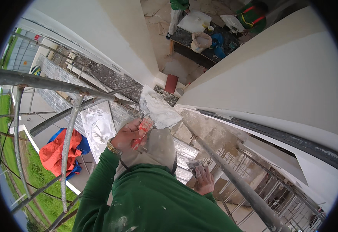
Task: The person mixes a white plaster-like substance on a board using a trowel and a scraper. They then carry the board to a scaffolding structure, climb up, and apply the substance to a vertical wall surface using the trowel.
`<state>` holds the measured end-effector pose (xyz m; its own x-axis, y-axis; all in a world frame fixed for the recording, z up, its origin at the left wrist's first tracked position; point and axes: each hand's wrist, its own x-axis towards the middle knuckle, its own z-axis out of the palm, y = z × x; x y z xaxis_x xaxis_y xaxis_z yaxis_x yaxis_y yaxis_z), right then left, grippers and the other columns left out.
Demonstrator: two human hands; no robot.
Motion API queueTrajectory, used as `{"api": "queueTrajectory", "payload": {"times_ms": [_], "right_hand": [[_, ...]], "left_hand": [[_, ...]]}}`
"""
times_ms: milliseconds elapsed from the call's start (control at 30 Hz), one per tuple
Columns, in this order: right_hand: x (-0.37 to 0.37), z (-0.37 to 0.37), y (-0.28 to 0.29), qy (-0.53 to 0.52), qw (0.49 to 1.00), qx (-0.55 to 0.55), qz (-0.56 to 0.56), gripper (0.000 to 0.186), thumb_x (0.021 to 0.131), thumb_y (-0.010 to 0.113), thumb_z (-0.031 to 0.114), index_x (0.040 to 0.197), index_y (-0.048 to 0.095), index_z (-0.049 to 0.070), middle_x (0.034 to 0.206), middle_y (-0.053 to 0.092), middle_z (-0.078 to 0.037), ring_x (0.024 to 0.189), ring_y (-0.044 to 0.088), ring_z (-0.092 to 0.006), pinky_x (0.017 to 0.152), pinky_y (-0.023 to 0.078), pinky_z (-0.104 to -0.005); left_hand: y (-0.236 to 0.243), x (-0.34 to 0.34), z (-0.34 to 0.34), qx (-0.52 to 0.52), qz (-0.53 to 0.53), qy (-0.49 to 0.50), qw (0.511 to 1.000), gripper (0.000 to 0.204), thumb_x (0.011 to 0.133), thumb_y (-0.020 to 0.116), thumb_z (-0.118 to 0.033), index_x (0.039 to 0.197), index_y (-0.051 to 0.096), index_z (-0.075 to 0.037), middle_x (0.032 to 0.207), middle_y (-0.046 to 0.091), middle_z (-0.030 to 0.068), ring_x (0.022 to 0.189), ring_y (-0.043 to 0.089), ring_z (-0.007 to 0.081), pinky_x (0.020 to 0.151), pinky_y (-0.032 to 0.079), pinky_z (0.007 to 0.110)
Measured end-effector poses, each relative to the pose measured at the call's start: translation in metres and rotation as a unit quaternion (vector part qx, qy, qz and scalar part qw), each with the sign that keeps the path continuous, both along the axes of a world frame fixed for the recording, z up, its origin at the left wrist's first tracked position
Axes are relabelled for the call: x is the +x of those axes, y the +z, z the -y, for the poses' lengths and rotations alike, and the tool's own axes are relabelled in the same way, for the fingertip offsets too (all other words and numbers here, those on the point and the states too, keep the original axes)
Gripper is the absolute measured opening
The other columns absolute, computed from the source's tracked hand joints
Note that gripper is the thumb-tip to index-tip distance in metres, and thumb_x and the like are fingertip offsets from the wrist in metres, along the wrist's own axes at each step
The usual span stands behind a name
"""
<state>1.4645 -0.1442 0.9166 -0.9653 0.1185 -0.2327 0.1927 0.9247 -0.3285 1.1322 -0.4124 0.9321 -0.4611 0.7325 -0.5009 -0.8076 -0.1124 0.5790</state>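
Note:
My left hand (128,135), with a gold watch at its wrist, is closed around the plaster-smeared red handle (142,131) of a trowel. Just past the fingers, a flat plate (157,108) coated in white plaster reaches toward the wall corner; it seems to be the trowel's blade, though the joint is hidden. My right hand (203,178) is low beside my right hip, its fingers bent over a small grey flat piece (194,164) whose kind I cannot make out. Against my left leg's side lies a white-smeared board (98,125) on the scaffold planks.
Scaffold pipes (76,91) cross on my left, and another pipe (234,176) slopes down on my right. Pale walls (269,73) rise ahead. An orange and blue cloth (62,152) hangs at left. Beyond the opening, two people stand by a dark table (188,45) holding a sack (201,41).

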Motion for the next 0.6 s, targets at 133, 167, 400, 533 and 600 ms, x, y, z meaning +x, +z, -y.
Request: {"api": "queueTrajectory", "payload": {"times_ms": [133,167,400,533,600], "right_hand": [[0.004,0.000,-0.005,-0.030,0.998,-0.037,-0.033,0.060,0.072,0.059,0.011,0.132,0.054,0.002,0.134,0.058,-0.016,0.127,0.053,-0.0375,0.096,0.046,-0.0501],[0.004,0.000,-0.002,-0.025,0.998,-0.039,-0.034,0.058,0.073,0.058,0.008,0.130,0.054,0.001,0.132,0.059,-0.016,0.125,0.055,-0.0377,0.096,0.046,-0.0499],[0.003,-0.002,0.001,-0.022,0.997,-0.051,-0.058,0.053,0.076,0.058,0.006,0.128,0.055,-0.001,0.127,0.062,-0.019,0.120,0.059,-0.0381,0.096,0.047,-0.0498],[0.008,0.003,0.002,-0.028,0.997,-0.050,-0.057,0.055,0.075,0.060,0.010,0.129,0.055,-0.002,0.126,0.062,-0.020,0.116,0.060,-0.0380,0.095,0.047,-0.0494],[0.005,0.003,0.002,-0.036,0.997,-0.043,-0.062,0.053,0.076,0.060,0.011,0.128,0.055,-0.002,0.125,0.062,-0.019,0.114,0.061,-0.0375,0.095,0.047,-0.0488]], "left_hand": [[0.013,-0.015,-0.020,0.065,-0.019,0.070,0.995,0.052,0.091,0.066,-0.013,0.137,0.043,-0.009,0.102,0.058,0.0022,0.069,0.056,0.0157,0.060,0.044,0.029],[0.020,-0.018,-0.026,0.072,-0.027,0.083,0.994,0.044,0.095,0.063,-0.013,0.134,0.042,-0.011,0.096,0.058,0.0042,0.069,0.055,0.0144,0.063,0.046,0.029],[0.067,-0.006,-0.008,-0.009,-0.068,0.180,0.981,0.052,0.094,0.064,-0.014,0.140,0.039,-0.007,0.100,0.057,0.0021,0.066,0.056,0.0127,0.063,0.047,0.028],[0.078,0.020,0.023,-0.084,-0.089,0.248,0.961,0.041,0.093,0.062,-0.010,0.131,0.046,-0.007,0.096,0.058,0.0026,0.062,0.055,0.0125,0.058,0.046,0.027],[0.084,0.032,0.032,-0.084,-0.096,0.274,0.953,0.040,0.094,0.061,-0.010,0.130,0.045,-0.007,0.100,0.058,0.0026,0.062,0.054,0.0130,0.056,0.045,0.027]]}}
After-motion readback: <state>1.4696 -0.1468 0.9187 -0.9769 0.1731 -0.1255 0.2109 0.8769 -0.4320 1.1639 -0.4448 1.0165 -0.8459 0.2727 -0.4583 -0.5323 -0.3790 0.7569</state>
